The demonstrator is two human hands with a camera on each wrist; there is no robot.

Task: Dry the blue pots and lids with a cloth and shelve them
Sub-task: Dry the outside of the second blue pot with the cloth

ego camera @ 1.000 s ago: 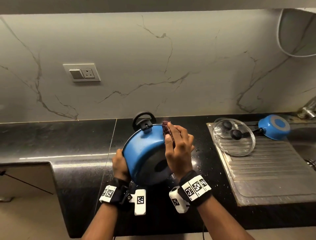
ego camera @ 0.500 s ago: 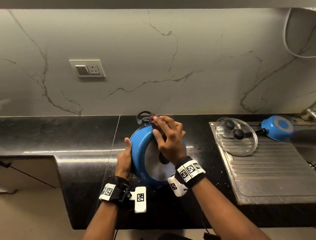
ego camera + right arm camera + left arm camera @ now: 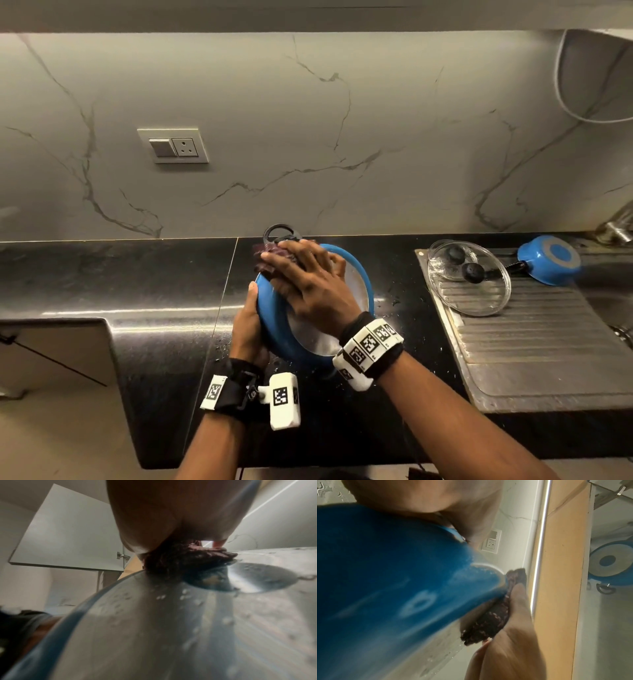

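Observation:
A blue pot (image 3: 274, 318) is tilted on its side over the black counter, with its grey base towards me and a black loop handle (image 3: 279, 233) at the top. My left hand (image 3: 248, 325) grips its left wall; the fingers are hidden behind the pot. My right hand (image 3: 308, 284) holds a dark maroon cloth (image 3: 265, 257) and presses it on the upper base by the handle. The left wrist view shows the cloth (image 3: 489, 622) between the fingers and the blue pot (image 3: 385, 574). Water drops dot the pot base (image 3: 205, 628) below the cloth (image 3: 180, 561).
Two glass lids (image 3: 469, 277) and an upturned small blue saucepan (image 3: 549, 258) lie on the steel drainboard (image 3: 531, 342) at the right. Black countertop (image 3: 137, 274) stretches left. Another blue pot (image 3: 607, 561) shows up high. A cabinet door (image 3: 68, 534) stands open overhead.
The pot has turned so that its base faces me more. My right hand with the cloth slid from the right side of the pot to the upper left of the base.

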